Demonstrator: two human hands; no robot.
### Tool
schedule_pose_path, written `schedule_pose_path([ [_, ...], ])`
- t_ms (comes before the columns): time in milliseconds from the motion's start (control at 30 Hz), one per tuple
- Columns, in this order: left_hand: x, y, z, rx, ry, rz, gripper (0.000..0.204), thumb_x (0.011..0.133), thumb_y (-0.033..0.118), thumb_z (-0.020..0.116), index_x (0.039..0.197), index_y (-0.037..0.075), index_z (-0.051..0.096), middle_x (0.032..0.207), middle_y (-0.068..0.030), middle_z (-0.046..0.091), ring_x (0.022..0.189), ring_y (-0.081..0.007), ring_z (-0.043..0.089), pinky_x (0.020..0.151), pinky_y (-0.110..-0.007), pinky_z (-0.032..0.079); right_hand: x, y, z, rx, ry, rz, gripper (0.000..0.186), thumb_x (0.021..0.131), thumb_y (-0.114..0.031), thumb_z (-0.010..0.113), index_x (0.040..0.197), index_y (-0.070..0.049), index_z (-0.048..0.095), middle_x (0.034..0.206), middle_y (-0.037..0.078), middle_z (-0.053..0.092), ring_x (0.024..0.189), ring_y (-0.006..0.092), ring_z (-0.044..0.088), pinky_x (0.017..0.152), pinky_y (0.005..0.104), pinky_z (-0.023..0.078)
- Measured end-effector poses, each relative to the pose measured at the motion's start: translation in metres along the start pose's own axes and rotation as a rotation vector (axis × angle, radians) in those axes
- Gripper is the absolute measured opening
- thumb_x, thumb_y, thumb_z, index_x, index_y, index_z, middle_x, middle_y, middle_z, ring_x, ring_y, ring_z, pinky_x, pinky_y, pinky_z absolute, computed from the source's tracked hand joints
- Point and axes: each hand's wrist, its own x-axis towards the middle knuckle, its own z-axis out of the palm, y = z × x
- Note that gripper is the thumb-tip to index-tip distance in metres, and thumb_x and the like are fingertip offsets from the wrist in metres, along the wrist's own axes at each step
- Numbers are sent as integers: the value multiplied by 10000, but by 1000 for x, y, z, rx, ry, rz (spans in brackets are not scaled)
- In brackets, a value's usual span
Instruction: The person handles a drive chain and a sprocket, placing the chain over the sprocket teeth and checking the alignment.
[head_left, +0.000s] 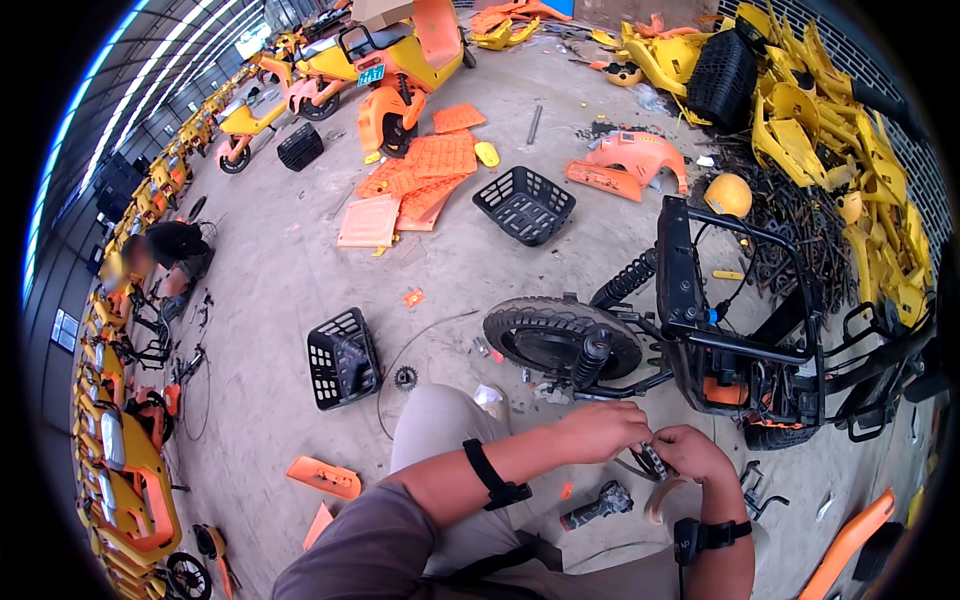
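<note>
In front of my knees, my left hand (612, 430) and my right hand (694, 453) are close together, fingers curled. Between them is a short dark piece with silver link-like segments (652, 462), which looks like part of a chain. Both hands grip it, and the fingers partly cover it. Just beyond lies the stripped black scooter frame (690, 335), its rear wheel (562, 338) and shock absorber (628, 278) exposed. On the floor below my hands lies a cordless power tool (598, 505). Straps with small devices sit on both my forearms.
Black plastic baskets (525, 205) and a toothed sprocket (405, 378) lie on the concrete. Orange panels (430, 165) are stacked farther off. Yellow shells (800, 130) pile up on the right. Scooters (130, 470) line the left, where another person (178, 250) crouches.
</note>
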Motion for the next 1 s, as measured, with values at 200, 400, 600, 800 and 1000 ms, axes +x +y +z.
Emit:
schedule_pose_path([
  [200,0,-3,4,25,-21,3,199,766,97,687,955,46,645,902,-82,606,912,-283,602,780,-382,510,-2,-3,-2,-54,-8,108,336,919,-289,607,759,2,663,583,13,556,504,103,492,479,279,396],
  [400,2,1,5,74,39,-27,210,781,84,675,986,50,645,917,-86,609,925,-295,602,801,-397,508,-2,4,-5,9,37,98,339,920,-289,601,750,0,646,569,10,534,483,100,464,454,285,370],
  [600,2,-4,7,-77,79,-10,186,812,91,689,990,47,657,952,-96,649,923,-313,622,803,-410,507,-2,7,-4,34,32,27,315,949,-278,588,810,-3,651,571,-5,521,483,85,452,446,271,356],
  [800,4,-2,2,-244,216,-145,202,813,101,724,1002,45,679,951,-116,675,895,-314,639,801,-398,512,-5,2,4,269,97,-68,236,988,-220,552,939,-17,663,649,-25,555,501,64,462,451,236,361],
  [1000,16,-2,-5,-401,308,-266,197,817,77,739,1002,31,690,954,-126,683,903,-283,661,785,-348,519,-10,1,-5,394,97,-197,232,1003,-204,535,1089,-14,636,860,5,641,724,82,598,650,241,483],
])
